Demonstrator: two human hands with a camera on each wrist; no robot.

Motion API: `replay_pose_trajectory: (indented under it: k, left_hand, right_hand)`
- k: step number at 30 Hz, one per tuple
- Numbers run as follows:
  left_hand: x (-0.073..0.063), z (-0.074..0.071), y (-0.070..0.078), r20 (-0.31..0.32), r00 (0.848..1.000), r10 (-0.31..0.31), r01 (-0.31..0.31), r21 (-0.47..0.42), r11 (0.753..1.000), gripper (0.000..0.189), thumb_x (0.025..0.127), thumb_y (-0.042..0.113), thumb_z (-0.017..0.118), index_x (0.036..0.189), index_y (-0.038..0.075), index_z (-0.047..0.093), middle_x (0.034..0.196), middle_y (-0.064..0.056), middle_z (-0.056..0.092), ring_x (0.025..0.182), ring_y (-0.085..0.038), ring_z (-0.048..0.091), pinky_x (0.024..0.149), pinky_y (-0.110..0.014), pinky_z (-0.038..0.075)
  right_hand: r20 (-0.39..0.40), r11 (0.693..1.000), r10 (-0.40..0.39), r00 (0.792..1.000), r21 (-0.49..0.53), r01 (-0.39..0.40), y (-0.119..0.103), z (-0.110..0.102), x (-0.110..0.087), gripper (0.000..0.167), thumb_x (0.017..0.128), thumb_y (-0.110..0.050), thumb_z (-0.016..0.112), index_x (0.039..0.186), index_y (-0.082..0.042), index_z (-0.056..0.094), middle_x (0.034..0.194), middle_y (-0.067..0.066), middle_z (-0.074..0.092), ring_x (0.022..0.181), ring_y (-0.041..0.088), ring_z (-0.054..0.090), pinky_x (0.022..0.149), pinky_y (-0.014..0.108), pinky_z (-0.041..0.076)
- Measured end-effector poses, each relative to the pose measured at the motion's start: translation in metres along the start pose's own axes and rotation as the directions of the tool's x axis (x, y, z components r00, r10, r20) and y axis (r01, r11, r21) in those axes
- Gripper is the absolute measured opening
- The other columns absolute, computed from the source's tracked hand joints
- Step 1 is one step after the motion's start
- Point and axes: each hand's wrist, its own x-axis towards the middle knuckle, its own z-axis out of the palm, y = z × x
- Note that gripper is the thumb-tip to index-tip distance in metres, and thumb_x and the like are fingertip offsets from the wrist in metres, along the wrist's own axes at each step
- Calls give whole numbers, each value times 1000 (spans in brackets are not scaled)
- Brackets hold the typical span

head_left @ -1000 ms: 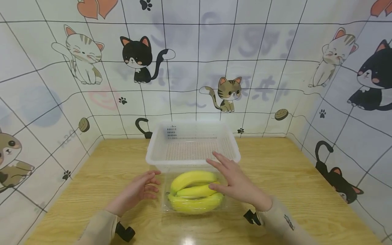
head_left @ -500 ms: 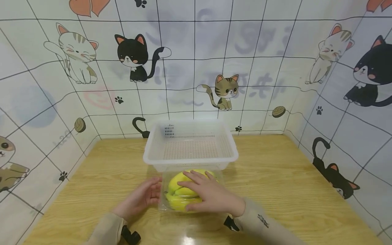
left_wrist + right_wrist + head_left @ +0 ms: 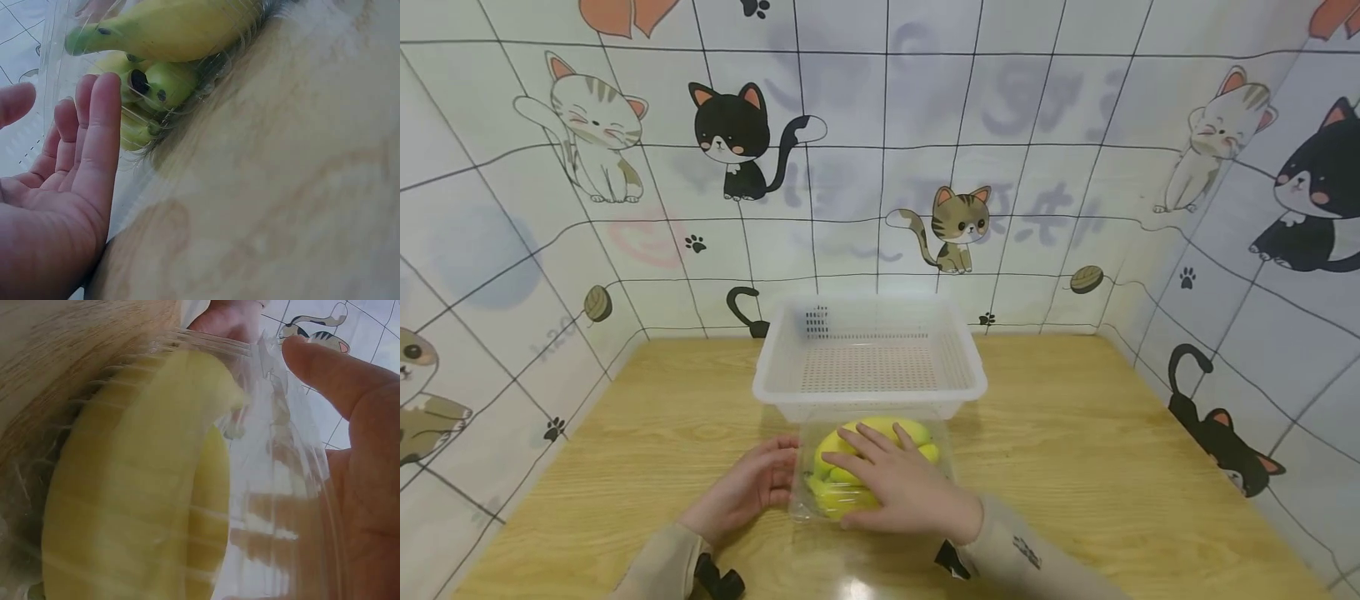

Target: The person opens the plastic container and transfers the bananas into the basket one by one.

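A clear plastic clamshell box [image 3: 807, 433] holding several yellow bananas [image 3: 917, 431] sits on the table in front of me. My right hand [image 3: 902, 493] lies across its lid with the fingers spread, hiding part of the fruit. In the right wrist view, the thumb [image 3: 331, 372] reaches along the transparent lid [image 3: 306, 469] above a banana [image 3: 144, 462]. My left hand [image 3: 752, 487] stands at the box's left side, palm toward it and fingers loosely extended. Seen from the left wrist, these fingers [image 3: 103, 134] are right at the box wall, close to the banana tips [image 3: 169, 87].
A white perforated plastic basket [image 3: 872, 396] stands directly behind the box. The wooden table [image 3: 1075, 467] meets a cat-patterned wall covering [image 3: 850, 183] at the back and sides. A black wrist strap piece [image 3: 718, 579] shows near my left sleeve.
My right hand has moved left and down from the box's right side onto the lid. My left hand has come in closer, up to the box's left edge.
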Motion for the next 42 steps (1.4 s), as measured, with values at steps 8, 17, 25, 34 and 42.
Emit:
replay_pose_trajectory:
  k: [8, 17, 25, 34, 42]
  left_hand:
    - [1, -1, -2, -25, 1000, -7, 7, 18, 1000, 19, 103, 11, 42, 122, 13, 45, 101, -4, 66, 85, -17, 66, 74, -31, 54]
    - [-3, 2, -2, -64, 998, 2, 0, 35, 999, 18, 103, 12, 44, 121, 14, 47, 99, -2, 66, 83, -15, 65, 73, -31, 54]
    - [-3, 5, -1, -51, 998, 27, -25, 34, 999, 21, 101, 9, 43, 122, 12, 46, 100, -3, 67, 87, -16, 66, 74, -31, 54]
    - [-2, -4, -7, -25, 999, 26, -25, 69, 997, 24, 101, 4, 45, 124, 12, 44, 100, -1, 63, 84, -14, 64, 76, -31, 53]
    - [-3, -8, -6, 44, 998, 38, -43, 134, 990, 24, 98, 0, 50, 121, 6, 45, 106, -5, 56, 89, -15, 60, 80, -31, 52]
  right_hand:
    - [2, 1000, 6, 1000, -25, -6, -1, -1, 2, 74, 85, -61, 61, 149, -34, 34, 156, 1, 29, 142, 27, 25, 103, 67, 23]
    - [-26, 997, 8, 1000, -74, -10, -3, 3, 1, 74, 86, -62, 60, 149, -34, 33, 156, 0, 29, 143, 26, 24, 105, 65, 23]
    - [-52, 997, 7, 999, -74, -11, -1, 6, -1, 74, 86, -61, 60, 149, -34, 33, 155, 0, 30, 142, 25, 25, 105, 65, 22]
    - [-55, 998, 5, 998, -66, -8, -2, 8, 0, 75, 85, -61, 62, 149, -33, 34, 154, 0, 32, 141, 27, 28, 104, 66, 22]
    - [-55, 998, -1, 998, -70, -3, -1, 8, 0, 76, 85, -63, 60, 150, -35, 32, 155, -1, 31, 142, 25, 26, 104, 66, 22]
